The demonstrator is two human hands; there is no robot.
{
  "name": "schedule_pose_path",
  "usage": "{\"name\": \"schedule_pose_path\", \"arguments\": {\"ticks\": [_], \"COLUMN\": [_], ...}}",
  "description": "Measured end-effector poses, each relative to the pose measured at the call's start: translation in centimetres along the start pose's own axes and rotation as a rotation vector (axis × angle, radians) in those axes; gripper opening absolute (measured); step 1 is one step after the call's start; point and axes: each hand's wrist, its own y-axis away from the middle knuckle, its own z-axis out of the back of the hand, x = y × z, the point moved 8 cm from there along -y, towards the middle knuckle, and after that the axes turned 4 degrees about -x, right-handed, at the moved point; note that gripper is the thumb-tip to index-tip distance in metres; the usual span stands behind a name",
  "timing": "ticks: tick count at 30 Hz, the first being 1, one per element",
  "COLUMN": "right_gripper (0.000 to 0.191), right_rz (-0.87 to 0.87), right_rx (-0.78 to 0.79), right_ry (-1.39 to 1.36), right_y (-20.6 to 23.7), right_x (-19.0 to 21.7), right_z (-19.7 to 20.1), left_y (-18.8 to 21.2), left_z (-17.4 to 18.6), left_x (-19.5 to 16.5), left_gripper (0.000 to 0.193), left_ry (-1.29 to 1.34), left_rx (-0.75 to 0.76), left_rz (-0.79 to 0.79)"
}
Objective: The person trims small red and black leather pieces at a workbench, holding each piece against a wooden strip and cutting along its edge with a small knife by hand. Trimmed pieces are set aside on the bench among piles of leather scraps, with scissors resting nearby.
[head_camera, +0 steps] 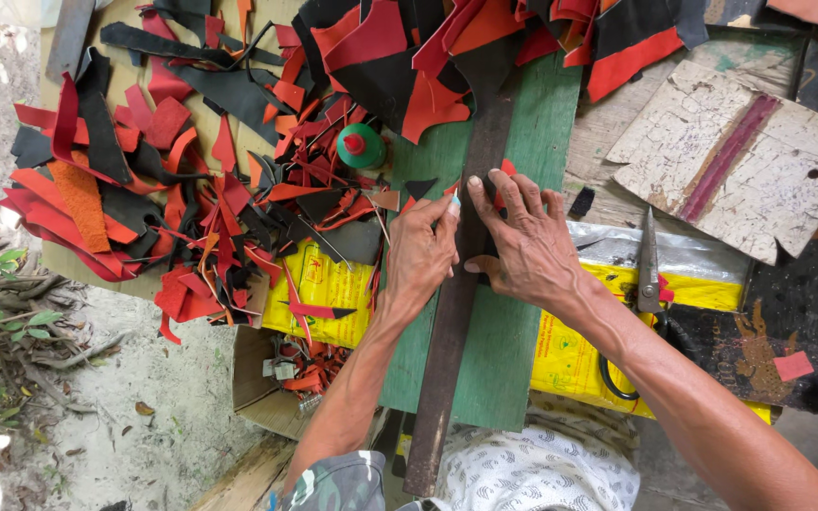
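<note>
— Outdoors on sandy ground, that green board [532,123] sits on a cluttered bench; see how the long dark metal straightedge [461,284] lies lengthwise down it?

— Yes; the right hand [525,248] is spread flat across it, fingers apart and pressing down, I'd judge to stop it sliding; a small black piece [478,248] seems pinned beneath, though the hand hides most of it.

— And the left hand [418,255]?

— Fingers pinched together on something thin and pale, right against the straightedge's edge; a blade, perhaps; I cannot tell.

— Scraps everywhere.

— Red, orange and black offcuts [191,189] heaped on the far left side; a green bottle with a red cap [362,147] stands among them; scissors [648,284] lie on the yellow sacking [579,355] to the right.

— Any containers?

— A cardboard box [257,378] below the bench edge, holding more red scraps.
</note>
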Motion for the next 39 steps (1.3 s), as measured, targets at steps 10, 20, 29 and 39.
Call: {"name": "schedule_pose_path", "arguments": {"ticks": [10, 20, 29, 39], "right_gripper": [0.111, 0.112, 0.113, 0.112], "right_rz": [0.011, -0.003, -0.025, -0.011], "right_rx": [0.001, 0.031, 0.048, 0.021], "right_ry": [-0.016, 0.020, 0.028, 0.038], "right_y": [-0.2, -0.4, -0.4, -0.4], "right_x": [0.1, 0.5, 0.6, 0.7], "right_z": [0.2, 0.3, 0.1, 0.1], "left_y": [-0.9, -1.1, -0.3, 2.6], "left_z": [0.0, 0.1, 0.1, 0.9], "left_x": [-1.0, -0.5, 0.1, -0.2], "left_gripper": [0.024, 0.021, 0.017, 0.015], "left_ry": [-0.228, -0.281, -0.346, -0.355], "left_rx": [-0.049, -0.032, -0.062, -0.042], "left_rz": [-0.167, -0.210, -0.243, -0.230]}}
